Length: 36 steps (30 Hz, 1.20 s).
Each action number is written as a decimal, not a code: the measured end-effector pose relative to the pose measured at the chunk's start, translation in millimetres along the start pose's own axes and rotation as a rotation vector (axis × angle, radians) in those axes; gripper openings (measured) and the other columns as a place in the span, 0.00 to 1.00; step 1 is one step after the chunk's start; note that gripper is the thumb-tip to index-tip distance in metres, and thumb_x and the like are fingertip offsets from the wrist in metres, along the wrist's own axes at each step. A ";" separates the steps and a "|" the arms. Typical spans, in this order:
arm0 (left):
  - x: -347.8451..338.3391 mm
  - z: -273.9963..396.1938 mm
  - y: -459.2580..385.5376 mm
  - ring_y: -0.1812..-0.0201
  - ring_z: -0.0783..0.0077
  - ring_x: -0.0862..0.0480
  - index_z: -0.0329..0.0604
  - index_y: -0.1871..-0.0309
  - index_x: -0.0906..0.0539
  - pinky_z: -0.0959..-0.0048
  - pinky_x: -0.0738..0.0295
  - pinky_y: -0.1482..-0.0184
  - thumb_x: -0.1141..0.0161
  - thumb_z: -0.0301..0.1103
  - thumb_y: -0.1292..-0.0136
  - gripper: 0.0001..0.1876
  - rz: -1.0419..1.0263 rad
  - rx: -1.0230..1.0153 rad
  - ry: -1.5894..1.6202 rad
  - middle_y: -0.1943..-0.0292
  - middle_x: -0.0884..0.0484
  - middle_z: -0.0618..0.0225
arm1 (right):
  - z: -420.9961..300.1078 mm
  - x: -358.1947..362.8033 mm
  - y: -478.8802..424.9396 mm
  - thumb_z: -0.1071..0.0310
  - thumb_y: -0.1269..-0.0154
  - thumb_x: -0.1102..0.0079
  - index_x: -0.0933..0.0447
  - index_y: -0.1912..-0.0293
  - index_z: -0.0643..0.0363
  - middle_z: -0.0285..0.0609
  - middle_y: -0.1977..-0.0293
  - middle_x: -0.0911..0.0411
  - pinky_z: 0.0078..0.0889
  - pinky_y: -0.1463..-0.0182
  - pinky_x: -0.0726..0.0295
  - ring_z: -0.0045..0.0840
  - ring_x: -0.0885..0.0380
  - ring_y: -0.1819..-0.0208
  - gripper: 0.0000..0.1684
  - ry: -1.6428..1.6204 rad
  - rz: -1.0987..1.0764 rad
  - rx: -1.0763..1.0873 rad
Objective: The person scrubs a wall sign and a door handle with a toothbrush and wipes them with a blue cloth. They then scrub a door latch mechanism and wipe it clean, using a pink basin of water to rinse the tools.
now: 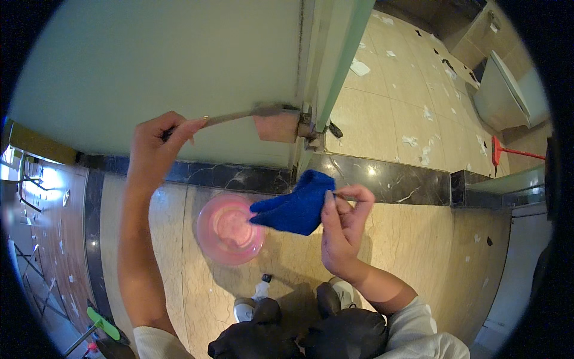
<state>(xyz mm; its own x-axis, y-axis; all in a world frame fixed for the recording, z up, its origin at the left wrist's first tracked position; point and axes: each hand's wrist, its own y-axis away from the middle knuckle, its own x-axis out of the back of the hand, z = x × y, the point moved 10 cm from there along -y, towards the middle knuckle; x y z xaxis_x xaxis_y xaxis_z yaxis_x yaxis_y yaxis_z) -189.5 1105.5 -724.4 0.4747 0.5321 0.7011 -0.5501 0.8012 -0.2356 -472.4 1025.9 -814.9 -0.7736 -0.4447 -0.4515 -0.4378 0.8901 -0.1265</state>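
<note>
My left hand (163, 143) grips the end of a thin, blurred handle-like strip (228, 117). It reaches right to a dark, blurred part near the edge of the pale green panel (179, 67); what it is I cannot tell. A pinkish-brown rectangular patch shows just below it. My right hand (347, 224) pinches the edge of a blue cloth glove (300, 204) between thumb and fingers, and the glove hangs off to the left. Below and left of the glove, a pink plastic basin (231, 229) stands on the tiled floor, partly overlapped by the glove's fingertips.
A dark marble sill (381, 177) runs along the doorway. Beyond it are a toilet (504, 94), a red-headed floor tool (497, 150) and scattered paper scraps (360, 67). A green-headed floor tool (104, 324) lies at lower left. White tissue (260, 291) lies near my shoes.
</note>
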 end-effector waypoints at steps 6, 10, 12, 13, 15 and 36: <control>-15.9 32.0 -7.8 0.79 0.87 0.38 0.39 0.77 0.19 0.79 0.47 0.78 0.34 0.37 0.37 0.15 0.002 -0.063 -0.040 0.84 0.32 0.79 | -15.4 7.9 4.7 0.84 0.33 0.49 0.48 0.46 0.57 0.40 0.57 0.35 0.15 0.62 0.31 0.15 0.28 0.64 0.24 0.129 0.010 0.222; 1.9 3.1 3.1 0.79 0.86 0.37 0.39 0.77 0.20 0.79 0.46 0.78 0.34 0.37 0.38 0.15 0.074 0.017 0.001 0.84 0.30 0.77 | -21.5 15.4 7.6 0.85 0.34 0.48 0.47 0.46 0.58 0.42 0.56 0.35 0.17 0.58 0.28 0.18 0.26 0.60 0.24 0.152 0.079 0.293; 0.2 2.0 3.3 0.80 0.84 0.37 0.36 0.76 0.19 0.77 0.44 0.78 0.32 0.39 0.39 0.16 0.117 -0.001 0.027 0.86 0.32 0.74 | -22.1 13.7 7.5 0.85 0.34 0.48 0.47 0.47 0.58 0.42 0.56 0.34 0.17 0.56 0.27 0.18 0.25 0.59 0.24 0.133 0.101 0.291; 0.2 3.1 4.5 0.81 0.82 0.38 0.35 0.76 0.19 0.76 0.43 0.78 0.31 0.39 0.40 0.16 0.140 -0.007 0.039 0.87 0.33 0.72 | -21.7 11.6 8.6 0.85 0.34 0.47 0.46 0.47 0.58 0.42 0.56 0.34 0.17 0.56 0.27 0.19 0.24 0.59 0.24 0.123 0.111 0.288; -18.5 13.6 4.7 0.80 0.85 0.37 0.38 0.76 0.18 0.78 0.45 0.78 0.34 0.38 0.38 0.15 0.089 0.010 0.001 0.85 0.30 0.76 | -11.3 6.0 10.9 0.83 0.31 0.50 0.45 0.47 0.55 0.39 0.58 0.30 0.15 0.60 0.32 0.14 0.29 0.64 0.21 0.109 0.106 0.220; -165.2 -69.8 80.5 0.77 0.85 0.39 0.43 0.75 0.23 0.81 0.47 0.73 0.48 0.48 0.26 0.23 0.173 0.477 0.948 0.80 0.32 0.81 | 40.9 -11.4 1.8 0.80 0.31 0.47 0.45 0.47 0.58 0.36 0.69 0.29 0.12 0.68 0.34 0.10 0.30 0.68 0.21 0.088 -0.039 0.010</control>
<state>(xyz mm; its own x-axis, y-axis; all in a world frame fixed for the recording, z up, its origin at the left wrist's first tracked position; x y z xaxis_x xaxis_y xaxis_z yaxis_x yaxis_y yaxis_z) -264.2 1101.2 -906.1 0.5914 0.7877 -0.1726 -0.7747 0.6144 0.1494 -445.6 1036.6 -846.1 -0.7938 -0.4853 -0.3665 -0.4639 0.8729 -0.1511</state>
